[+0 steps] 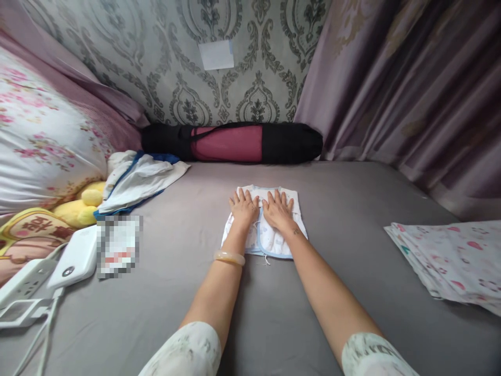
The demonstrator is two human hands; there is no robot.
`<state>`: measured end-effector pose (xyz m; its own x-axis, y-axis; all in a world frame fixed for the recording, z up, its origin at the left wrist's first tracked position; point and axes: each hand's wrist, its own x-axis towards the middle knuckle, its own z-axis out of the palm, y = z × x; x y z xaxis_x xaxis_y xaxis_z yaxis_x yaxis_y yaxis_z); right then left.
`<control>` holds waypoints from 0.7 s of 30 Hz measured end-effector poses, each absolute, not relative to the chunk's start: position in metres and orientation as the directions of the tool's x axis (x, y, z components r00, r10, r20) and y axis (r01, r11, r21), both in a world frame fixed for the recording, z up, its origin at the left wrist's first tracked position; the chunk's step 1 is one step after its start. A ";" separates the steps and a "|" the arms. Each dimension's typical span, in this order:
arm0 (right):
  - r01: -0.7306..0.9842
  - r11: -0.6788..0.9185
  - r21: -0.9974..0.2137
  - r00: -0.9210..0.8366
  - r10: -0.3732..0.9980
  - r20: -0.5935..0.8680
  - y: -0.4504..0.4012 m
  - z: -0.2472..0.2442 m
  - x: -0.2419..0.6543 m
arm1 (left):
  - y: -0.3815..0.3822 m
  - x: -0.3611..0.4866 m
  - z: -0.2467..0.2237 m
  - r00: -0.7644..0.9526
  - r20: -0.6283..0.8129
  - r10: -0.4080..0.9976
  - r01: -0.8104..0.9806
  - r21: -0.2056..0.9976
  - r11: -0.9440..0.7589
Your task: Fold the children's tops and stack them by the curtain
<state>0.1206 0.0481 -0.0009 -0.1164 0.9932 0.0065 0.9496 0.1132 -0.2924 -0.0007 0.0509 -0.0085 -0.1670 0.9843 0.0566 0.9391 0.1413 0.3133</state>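
Note:
A small white baby top point(276, 241) with light blue edging and thin ties lies flat on the grey bed sheet point(188, 313). Its pale print is too faint to make out. My left hand point(245, 208) presses palm down on the upper left part of the top, fingers spread. On its upper right part rests my right hand point(277, 210), also flat with the fingers apart. Both hands cover some of the cloth, and neither grips anything. A pale bangle point(229, 257) circles my left wrist.
A black and dark pink bag point(227, 143) lies along the wall. To the left are a floral pillow point(47, 130), crumpled white and blue cloth point(141, 183), a yellow plush toy point(78, 206), a white power bank point(74, 257) and a power strip point(27, 282). Folded printed cloth point(462, 256) sits at right.

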 end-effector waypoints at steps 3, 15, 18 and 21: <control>0.934 0.145 -0.326 -0.155 0.988 -0.003 0.047 0.006 0.127 | 0.050 -0.003 -0.003 -0.150 0.060 0.987 0.944 0.307 0.125; 0.963 0.015 -0.269 -0.031 0.998 -0.055 0.048 0.003 0.141 | 0.048 -0.003 -0.005 -0.079 0.002 0.997 0.953 0.294 0.074; 0.969 0.010 -0.248 -0.029 0.997 -0.072 0.048 0.004 0.139 | 0.046 -0.003 -0.004 -0.083 -0.004 0.997 0.959 0.270 0.081; 0.976 0.007 -0.218 -0.028 0.996 -0.090 0.048 0.004 0.138 | 0.045 -0.002 -0.002 -0.087 -0.020 0.996 0.967 0.237 0.089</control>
<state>0.1385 0.0482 0.0045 -0.0276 0.9955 -0.0903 0.9760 0.0073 -0.2179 -0.0020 0.0454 -0.0023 -0.0872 0.9960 -0.0200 0.9674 0.0895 0.2369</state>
